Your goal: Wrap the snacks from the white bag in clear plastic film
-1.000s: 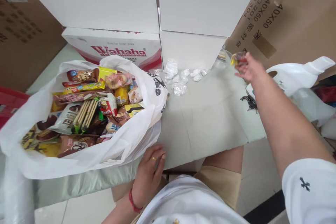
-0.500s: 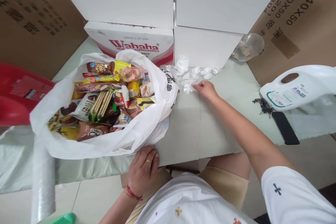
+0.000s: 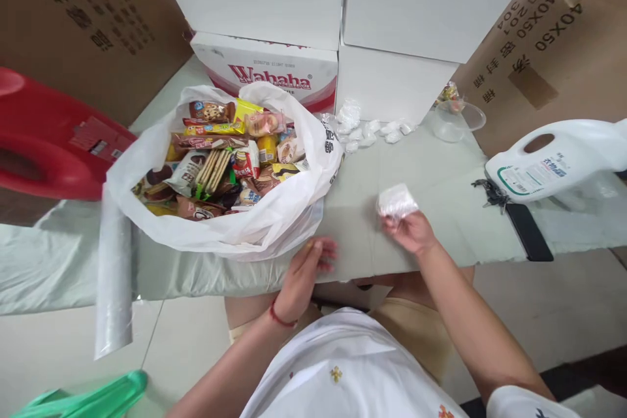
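My right hand (image 3: 409, 231) pinches a small folded bundle of whitish see-through plastic (image 3: 398, 201) above the table. Several similar plastic bundles (image 3: 365, 132) lie at the foot of the white boxes. My left hand (image 3: 309, 266) is by the table's front edge, a little blurred, its fingers stretched out with nothing in them. Just beyond it stands a white plastic bag (image 3: 274, 225), open at the top. Wrapped snacks (image 3: 213, 170) fill this bag, among them biscuits, wafers and small cakes.
White boxes (image 3: 401, 78) and a Wahaba-like printed carton (image 3: 274, 72) line the back. To the right are a white detergent jug (image 3: 553, 160), keys (image 3: 491, 192), a black phone (image 3: 529, 232) and a clear plastic tub (image 3: 453, 121). A red jug (image 3: 53, 144) and a plastic roll (image 3: 114, 274) sit left.
My right hand has picked up a plastic bundle from the group and drawn it back toward me. My left hand has lifted and shifted right from the bag's front.
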Action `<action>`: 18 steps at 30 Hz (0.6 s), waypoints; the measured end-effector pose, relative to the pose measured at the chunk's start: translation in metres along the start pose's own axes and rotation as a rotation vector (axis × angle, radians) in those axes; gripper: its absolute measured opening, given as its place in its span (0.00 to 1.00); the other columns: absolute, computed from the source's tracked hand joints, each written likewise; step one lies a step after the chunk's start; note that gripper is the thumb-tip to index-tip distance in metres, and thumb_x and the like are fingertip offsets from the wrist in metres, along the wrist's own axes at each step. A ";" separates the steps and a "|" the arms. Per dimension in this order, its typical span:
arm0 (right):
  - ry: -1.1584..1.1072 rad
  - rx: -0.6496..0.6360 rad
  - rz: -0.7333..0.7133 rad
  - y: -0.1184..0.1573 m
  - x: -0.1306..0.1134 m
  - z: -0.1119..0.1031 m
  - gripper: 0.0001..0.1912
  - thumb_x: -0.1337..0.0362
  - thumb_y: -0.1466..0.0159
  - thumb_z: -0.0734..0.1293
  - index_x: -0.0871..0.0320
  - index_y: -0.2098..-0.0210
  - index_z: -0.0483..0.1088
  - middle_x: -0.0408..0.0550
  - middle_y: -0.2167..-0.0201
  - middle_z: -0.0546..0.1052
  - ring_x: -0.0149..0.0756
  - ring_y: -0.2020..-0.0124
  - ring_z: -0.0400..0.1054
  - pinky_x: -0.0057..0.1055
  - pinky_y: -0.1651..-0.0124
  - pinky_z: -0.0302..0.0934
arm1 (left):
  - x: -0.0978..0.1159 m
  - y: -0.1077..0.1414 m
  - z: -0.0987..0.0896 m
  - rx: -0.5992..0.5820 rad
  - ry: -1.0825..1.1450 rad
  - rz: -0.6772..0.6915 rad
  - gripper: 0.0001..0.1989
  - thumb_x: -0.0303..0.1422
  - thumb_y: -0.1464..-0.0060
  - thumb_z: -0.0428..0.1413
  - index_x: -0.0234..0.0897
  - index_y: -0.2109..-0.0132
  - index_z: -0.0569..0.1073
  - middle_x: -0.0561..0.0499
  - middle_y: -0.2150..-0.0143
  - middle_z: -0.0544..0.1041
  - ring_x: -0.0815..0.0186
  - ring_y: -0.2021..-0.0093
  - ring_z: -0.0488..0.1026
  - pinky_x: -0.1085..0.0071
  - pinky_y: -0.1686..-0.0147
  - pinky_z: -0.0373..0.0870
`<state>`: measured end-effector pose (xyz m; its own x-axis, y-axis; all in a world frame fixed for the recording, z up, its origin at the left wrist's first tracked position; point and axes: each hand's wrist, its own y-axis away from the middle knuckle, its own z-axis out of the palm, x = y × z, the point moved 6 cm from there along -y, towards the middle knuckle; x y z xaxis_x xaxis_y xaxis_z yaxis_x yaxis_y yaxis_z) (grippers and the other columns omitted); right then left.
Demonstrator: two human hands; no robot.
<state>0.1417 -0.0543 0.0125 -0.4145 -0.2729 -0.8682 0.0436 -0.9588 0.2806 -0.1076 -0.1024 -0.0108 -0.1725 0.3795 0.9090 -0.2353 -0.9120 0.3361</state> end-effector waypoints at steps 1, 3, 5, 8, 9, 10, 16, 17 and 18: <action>0.019 -0.039 0.052 0.014 0.012 0.006 0.20 0.53 0.52 0.79 0.55 0.66 0.71 0.43 0.76 0.73 0.28 0.79 0.60 0.25 0.80 0.52 | -0.003 -0.007 0.016 -0.073 0.123 -0.111 0.27 0.56 0.40 0.56 0.37 0.50 0.76 0.40 0.48 0.78 0.59 0.55 0.77 0.66 0.63 0.76; 0.134 -0.090 0.127 0.034 0.032 0.018 0.18 0.51 0.48 0.77 0.56 0.68 0.71 0.41 0.79 0.70 0.27 0.81 0.58 0.25 0.82 0.49 | -0.005 -0.017 0.047 -0.229 0.250 -0.243 0.31 0.59 0.44 0.58 0.37 0.48 0.75 0.39 0.45 0.76 0.56 0.51 0.76 0.63 0.60 0.77; 0.277 -0.084 0.145 0.045 0.041 0.026 0.17 0.51 0.45 0.76 0.56 0.71 0.69 0.38 0.82 0.67 0.25 0.82 0.56 0.24 0.81 0.49 | -0.004 -0.023 0.069 -0.333 0.242 -0.257 0.31 0.58 0.48 0.63 0.37 0.50 0.75 0.41 0.50 0.78 0.57 0.53 0.76 0.63 0.60 0.77; 0.402 -0.059 0.135 0.051 0.040 0.028 0.17 0.52 0.43 0.75 0.56 0.72 0.67 0.35 0.82 0.65 0.24 0.82 0.55 0.22 0.80 0.51 | -0.004 -0.030 0.082 -0.320 0.133 -0.160 0.28 0.51 0.57 0.71 0.36 0.58 0.74 0.49 0.61 0.78 0.63 0.63 0.75 0.67 0.63 0.74; 0.428 -0.066 0.142 0.050 0.038 0.025 0.17 0.51 0.43 0.75 0.56 0.71 0.68 0.36 0.82 0.66 0.24 0.82 0.56 0.23 0.80 0.51 | -0.004 -0.033 0.082 -0.293 0.091 -0.120 0.27 0.50 0.58 0.71 0.36 0.60 0.72 0.50 0.64 0.77 0.65 0.65 0.74 0.68 0.64 0.73; 0.456 -0.062 0.143 0.047 0.033 0.018 0.17 0.50 0.42 0.74 0.56 0.70 0.69 0.37 0.80 0.68 0.26 0.80 0.58 0.23 0.79 0.54 | -0.004 -0.037 0.079 -0.260 0.040 -0.074 0.25 0.50 0.57 0.70 0.36 0.62 0.71 0.51 0.66 0.76 0.66 0.67 0.73 0.69 0.65 0.72; 0.871 0.705 -0.228 -0.006 -0.071 -0.125 0.23 0.50 0.39 0.69 0.57 0.50 0.72 0.55 0.55 0.76 0.38 0.66 0.71 0.37 0.65 0.68 | 0.020 -0.051 0.027 0.079 -0.535 0.353 0.12 0.43 0.42 0.58 0.38 0.62 0.72 0.52 0.67 0.75 0.65 0.68 0.72 0.69 0.66 0.68; 1.028 0.835 -0.314 -0.018 -0.096 -0.149 0.25 0.53 0.39 0.69 0.58 0.45 0.70 0.59 0.48 0.74 0.40 0.62 0.72 0.40 0.60 0.69 | 0.024 -0.049 0.018 0.112 -0.629 0.412 0.11 0.42 0.41 0.57 0.38 0.62 0.72 0.52 0.68 0.75 0.65 0.69 0.72 0.69 0.66 0.68; 1.182 0.928 -0.380 -0.031 -0.117 -0.171 0.28 0.56 0.39 0.69 0.59 0.41 0.68 0.63 0.42 0.69 0.43 0.56 0.71 0.43 0.54 0.68 | 0.027 -0.046 0.010 0.132 -0.710 0.460 0.10 0.40 0.39 0.56 0.39 0.63 0.72 0.53 0.69 0.74 0.66 0.70 0.71 0.70 0.67 0.68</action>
<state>0.3448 -0.0061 0.0357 0.6784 -0.3658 -0.6371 -0.6387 -0.7222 -0.2654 -0.0913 -0.0518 0.0006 0.4271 -0.1800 0.8861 -0.1680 -0.9787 -0.1178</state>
